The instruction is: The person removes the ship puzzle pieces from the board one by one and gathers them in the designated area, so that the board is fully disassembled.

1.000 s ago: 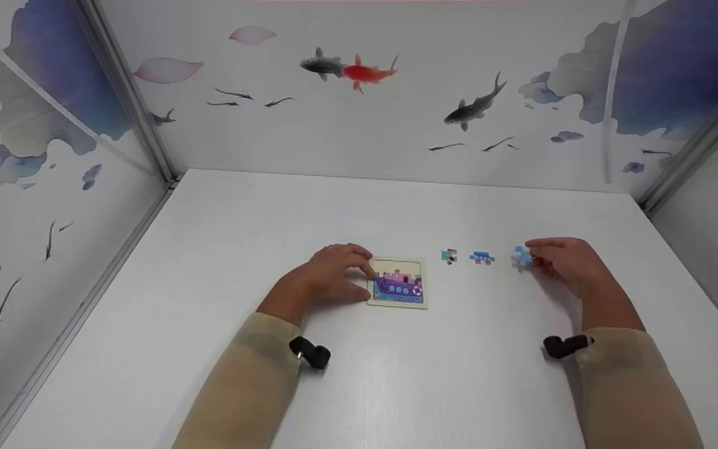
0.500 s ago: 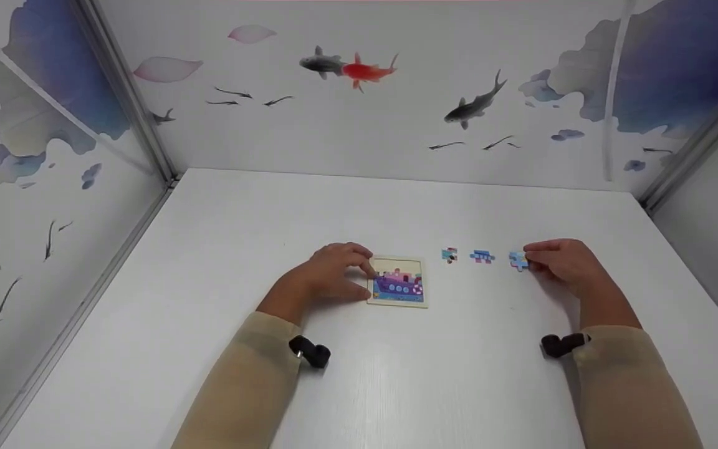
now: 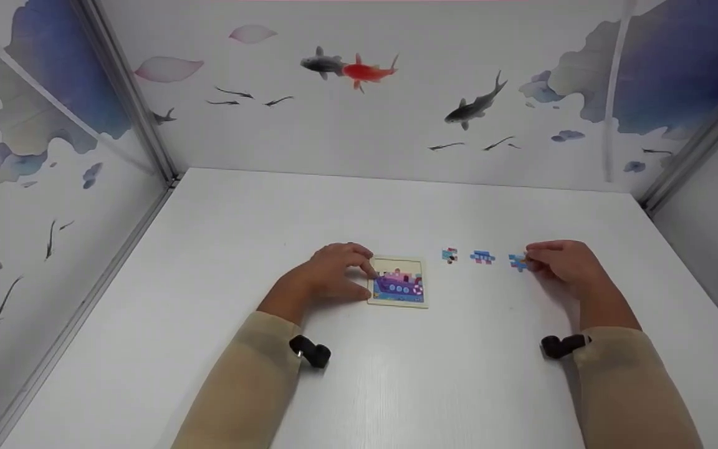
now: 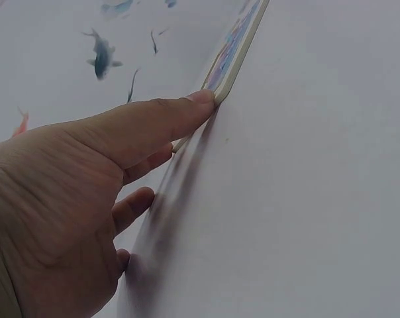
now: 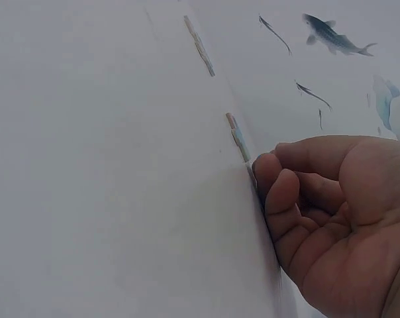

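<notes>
A small square jigsaw puzzle (image 3: 399, 287) with a pale frame and a purple and pink ship picture lies flat on the table. My left hand (image 3: 336, 272) holds it at its left side, thumb at the near corner and bent fingers farther up that edge. The left wrist view shows the thumb on the corner of the frame. Off to the right, my right hand (image 3: 561, 263) pinches the right edge of a light blue puzzle piece (image 3: 516, 262) at table level. In the right wrist view my fingertips meet the end of that piece (image 5: 238, 137); the finger hides part of it.
Two more puzzle pieces lie in a row between the hands: a multicoloured one (image 3: 449, 255) and a blue and pink one (image 3: 482, 257). The white table (image 3: 396, 386) meets fish-printed walls (image 3: 390, 137) at the back and sides.
My right hand has brought the light blue piece down and slightly turned it, from tilted to lying flat. My left hand and the framed puzzle have stayed put.
</notes>
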A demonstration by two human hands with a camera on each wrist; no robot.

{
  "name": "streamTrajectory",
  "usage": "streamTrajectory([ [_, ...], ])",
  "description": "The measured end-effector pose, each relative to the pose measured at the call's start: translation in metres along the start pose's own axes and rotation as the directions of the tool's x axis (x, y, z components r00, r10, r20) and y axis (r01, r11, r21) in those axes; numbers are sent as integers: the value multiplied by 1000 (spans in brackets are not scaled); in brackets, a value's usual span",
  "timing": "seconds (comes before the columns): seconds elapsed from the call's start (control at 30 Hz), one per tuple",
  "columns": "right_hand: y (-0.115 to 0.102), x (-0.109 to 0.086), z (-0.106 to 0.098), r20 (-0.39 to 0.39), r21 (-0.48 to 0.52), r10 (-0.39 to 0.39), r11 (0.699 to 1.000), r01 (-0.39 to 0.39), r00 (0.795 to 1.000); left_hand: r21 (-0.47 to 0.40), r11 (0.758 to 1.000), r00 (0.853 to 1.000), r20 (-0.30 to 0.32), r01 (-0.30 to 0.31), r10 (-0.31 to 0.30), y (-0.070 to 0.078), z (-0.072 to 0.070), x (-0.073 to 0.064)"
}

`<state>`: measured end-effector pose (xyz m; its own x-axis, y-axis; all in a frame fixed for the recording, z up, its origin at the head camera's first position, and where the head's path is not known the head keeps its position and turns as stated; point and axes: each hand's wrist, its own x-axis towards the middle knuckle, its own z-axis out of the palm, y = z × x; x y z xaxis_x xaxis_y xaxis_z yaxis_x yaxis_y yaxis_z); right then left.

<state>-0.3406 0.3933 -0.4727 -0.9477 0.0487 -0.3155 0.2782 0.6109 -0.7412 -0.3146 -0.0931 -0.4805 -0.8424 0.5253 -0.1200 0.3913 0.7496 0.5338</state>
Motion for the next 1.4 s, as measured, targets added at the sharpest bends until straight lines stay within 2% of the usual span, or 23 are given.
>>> streamTrajectory([
  [0.17, -6, -3, 3, -14, 34, 21, 999, -21, 1000, 8, 1000, 1000, 9, 6, -6, 1, 0, 0],
  [0.37, -29, -10, 17, -29, 100, 3, 995, 0, 1000, 3, 1000, 1000, 8, 17, -17, 0, 1, 1],
  [0.63, -73, -25, 49, 48, 90, -84, 993, 79, 995, 10, 1000, 1000, 2, 1, -1, -1, 0, 1],
  [0.83, -102, -35, 77, 116, 74, -156, 986, 148, 981, 21, 1000, 1000, -8, -7, 7, -2, 1, 1],
  [1.0, -118, -41, 97, 173, 27, -191, 982, 189, 966, 1, 1000, 1000, -10, 8, -8, -1, 2, 0],
  [1.4, -153, -43, 148, 254, 32, -248, 968, 248, 935, 10, 1000, 1000, -5, 1, -1, -1, 1, 2],
])
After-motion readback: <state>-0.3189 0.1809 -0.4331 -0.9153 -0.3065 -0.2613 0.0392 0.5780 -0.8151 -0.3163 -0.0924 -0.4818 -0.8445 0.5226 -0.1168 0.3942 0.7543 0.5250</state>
